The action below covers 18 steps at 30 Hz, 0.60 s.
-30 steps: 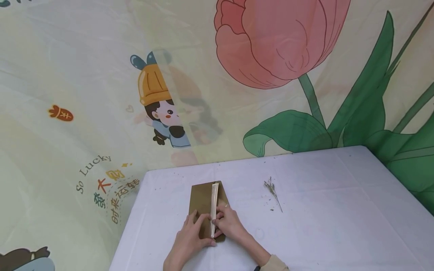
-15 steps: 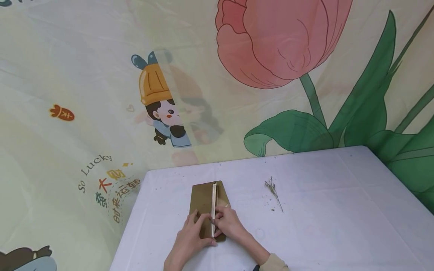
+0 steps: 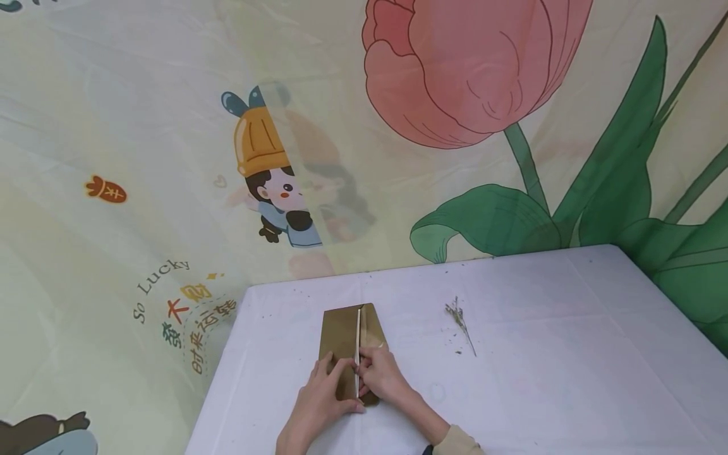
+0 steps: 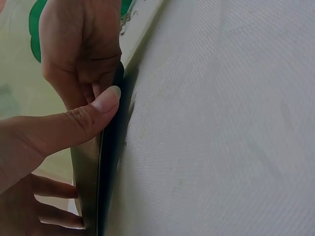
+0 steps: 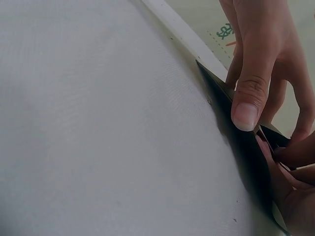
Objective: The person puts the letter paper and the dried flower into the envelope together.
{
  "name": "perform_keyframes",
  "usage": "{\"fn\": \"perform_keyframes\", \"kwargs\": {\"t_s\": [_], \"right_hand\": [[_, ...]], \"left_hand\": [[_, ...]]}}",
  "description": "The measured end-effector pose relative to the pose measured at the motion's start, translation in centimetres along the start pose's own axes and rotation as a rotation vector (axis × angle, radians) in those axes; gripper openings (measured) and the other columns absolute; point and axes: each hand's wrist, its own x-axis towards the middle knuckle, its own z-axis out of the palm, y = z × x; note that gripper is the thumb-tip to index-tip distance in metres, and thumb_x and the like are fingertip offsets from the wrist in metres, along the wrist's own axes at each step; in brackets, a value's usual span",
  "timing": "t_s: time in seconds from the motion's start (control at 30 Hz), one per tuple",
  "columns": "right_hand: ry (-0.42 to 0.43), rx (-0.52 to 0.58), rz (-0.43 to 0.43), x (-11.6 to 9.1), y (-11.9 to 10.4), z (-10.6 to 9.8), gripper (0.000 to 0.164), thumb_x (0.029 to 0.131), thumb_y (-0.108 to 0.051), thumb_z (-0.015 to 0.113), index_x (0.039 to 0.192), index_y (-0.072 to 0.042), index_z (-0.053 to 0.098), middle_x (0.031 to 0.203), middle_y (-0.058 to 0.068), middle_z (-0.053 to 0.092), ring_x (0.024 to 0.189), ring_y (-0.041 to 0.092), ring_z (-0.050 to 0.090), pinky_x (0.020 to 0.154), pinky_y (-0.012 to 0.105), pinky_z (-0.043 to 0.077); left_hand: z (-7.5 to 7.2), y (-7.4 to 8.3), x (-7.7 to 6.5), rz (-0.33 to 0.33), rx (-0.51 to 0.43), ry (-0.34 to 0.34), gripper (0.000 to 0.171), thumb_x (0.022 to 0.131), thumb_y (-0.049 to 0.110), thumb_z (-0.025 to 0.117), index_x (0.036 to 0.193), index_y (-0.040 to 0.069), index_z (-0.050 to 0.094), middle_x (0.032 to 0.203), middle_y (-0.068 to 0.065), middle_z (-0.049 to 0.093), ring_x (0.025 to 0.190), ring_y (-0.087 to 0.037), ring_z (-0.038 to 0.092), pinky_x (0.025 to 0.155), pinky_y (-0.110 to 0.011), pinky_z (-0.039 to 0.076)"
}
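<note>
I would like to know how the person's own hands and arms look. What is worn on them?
Both the left hand and the right hand are ungloved. The left thumbnail has a pale tip. A beige sleeve ends on the right forearm; a dark item beside it is too cut off to identify. No left sleeve shows.

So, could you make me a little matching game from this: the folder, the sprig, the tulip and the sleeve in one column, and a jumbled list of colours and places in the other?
Things
1. Folder
2. Sprig
3. Tulip
4. Sleeve

Colours and places
A. Large and pink, printed on the backdrop
B. Beige, at the bottom edge of the head view
C. Brown, touched by the left hand and the right hand
D. Lying on the white table, touched by neither hand

Pairs: 1-C, 2-D, 3-A, 4-B
</note>
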Motion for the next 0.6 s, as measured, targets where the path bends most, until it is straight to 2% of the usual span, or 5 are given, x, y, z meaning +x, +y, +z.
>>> {"fn": "perform_keyframes", "kwargs": {"t_s": [0.33,0.43,0.6], "right_hand": [[0.035,-0.006,0.001,0.15,0.2,0.26,0.043,0.082,0.019,0.054,0.125,0.016,0.062,0.07,0.014,0.069,0.052,0.027,0.072,0.048,0.034,0.058],[0.057,-0.007,0.002,0.08,0.22,0.41,0.05,0.08,0.019,0.055,0.131,0.02,0.056,0.073,0.014,0.07,0.053,0.027,0.072,0.048,0.034,0.058],[0.067,0.0,0.011,-0.03,0.21,0.7,0.051,0.08,0.019,0.055,0.131,0.022,0.054,0.074,0.013,0.069,0.054,0.028,0.071,0.048,0.034,0.058]], "left_hand": [[-0.16,0.17,-0.08,0.006,-0.001,0.006,0.077,0.067,0.052,0.091,0.133,0.032,0.056,0.154,-0.033,0.039,0.137,-0.054,0.044,0.079,-0.075,0.049],[-0.14,0.15,-0.08,0.003,-0.001,0.0,0.078,0.068,0.052,0.091,0.134,0.031,0.055,0.154,-0.033,0.039,0.137,-0.054,0.044,0.079,-0.075,0.049],[-0.03,0.07,-0.22,0.012,-0.001,0.007,0.081,0.067,0.052,0.09,0.136,0.028,0.055,0.154,-0.033,0.039,0.137,-0.055,0.044,0.078,-0.074,0.05]]}}
